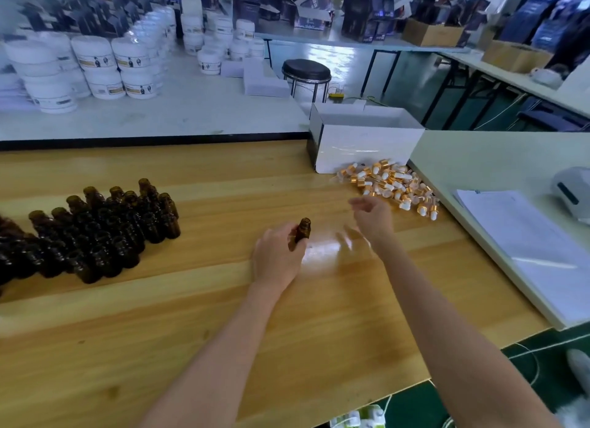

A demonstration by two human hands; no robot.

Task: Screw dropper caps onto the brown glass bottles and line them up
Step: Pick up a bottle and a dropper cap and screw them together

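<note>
while left hand [277, 255] grips a brown bottle [303, 229], its base hidden, right hand [372, 218] blurred, grasp unclear

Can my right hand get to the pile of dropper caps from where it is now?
Probably yes. The right hand is open, seemingly empty, just short of the pile of dropper caps, with only bare wooden table between them.

Brown glass bottles [95, 229], gold-and-white dropper caps [391, 184], a white box [367, 143], striped tan wooden table [159, 316].
</note>
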